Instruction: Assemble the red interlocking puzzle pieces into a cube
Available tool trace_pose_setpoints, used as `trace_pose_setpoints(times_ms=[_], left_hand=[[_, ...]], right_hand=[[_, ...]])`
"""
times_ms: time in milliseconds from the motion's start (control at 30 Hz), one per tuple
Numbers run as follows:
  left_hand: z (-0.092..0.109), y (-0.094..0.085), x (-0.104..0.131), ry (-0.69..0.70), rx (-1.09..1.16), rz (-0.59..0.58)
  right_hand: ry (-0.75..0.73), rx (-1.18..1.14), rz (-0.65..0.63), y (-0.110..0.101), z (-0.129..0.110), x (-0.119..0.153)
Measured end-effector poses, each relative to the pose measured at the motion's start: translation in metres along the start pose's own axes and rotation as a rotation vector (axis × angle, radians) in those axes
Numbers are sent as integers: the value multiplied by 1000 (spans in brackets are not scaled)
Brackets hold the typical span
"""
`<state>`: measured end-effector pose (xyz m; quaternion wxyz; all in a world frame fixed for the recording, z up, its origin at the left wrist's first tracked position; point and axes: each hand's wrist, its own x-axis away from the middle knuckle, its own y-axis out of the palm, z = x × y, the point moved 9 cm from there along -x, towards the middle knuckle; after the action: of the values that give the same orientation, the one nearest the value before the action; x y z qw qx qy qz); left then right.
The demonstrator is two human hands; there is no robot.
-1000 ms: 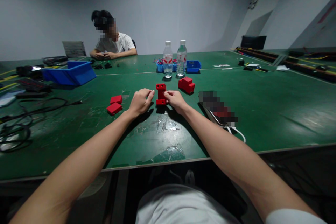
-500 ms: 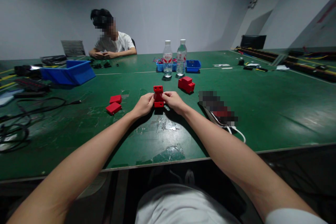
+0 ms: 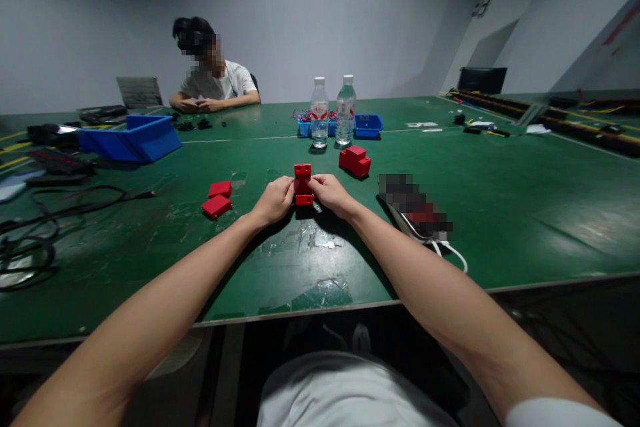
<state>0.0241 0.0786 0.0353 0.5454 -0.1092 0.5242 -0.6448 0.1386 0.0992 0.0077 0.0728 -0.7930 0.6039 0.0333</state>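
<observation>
Between my two hands is a red block (image 3: pixel 303 185) with small round holes at its upper end and a wider lower end. My left hand (image 3: pixel 277 199) pinches its left side, and my right hand (image 3: pixel 330 193) grips its right side. The fingertips partly cover the block's middle. Two red pieces (image 3: pixel 217 206) (image 3: pixel 220 189) lie on the green table (image 3: pixel 280 273) to the left of my left hand. Beyond my right hand rests a stepped red block (image 3: pixel 355 161).
Two water bottles (image 3: pixel 319 113) (image 3: pixel 345 111) stand ahead, by small blue trays (image 3: pixel 369 126). A phone (image 3: pixel 413 210) with a white cable lies right. At left are a blue bin (image 3: pixel 131 140) and black cables (image 3: pixel 100 193). A person (image 3: pixel 217 83) sits across the table.
The red block between my hands has shifted very slightly to the right and its tilt has changed a little. Both hands keep their hold, almost unmoved.
</observation>
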Motion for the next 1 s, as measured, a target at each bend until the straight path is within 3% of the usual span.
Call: trace_pose_setpoints(times_ms=[200,700,1000], left_hand=[[-3,2,-1,-8,54,7],[-12,4,-3,-62,241,-16],[-17,11,-5,-142,529,-61]], right_hand=[[-24,127,25,-3,-2,0],[-30,61,-16,1,6,-4],[-38,120,4,-2,6,-5]])
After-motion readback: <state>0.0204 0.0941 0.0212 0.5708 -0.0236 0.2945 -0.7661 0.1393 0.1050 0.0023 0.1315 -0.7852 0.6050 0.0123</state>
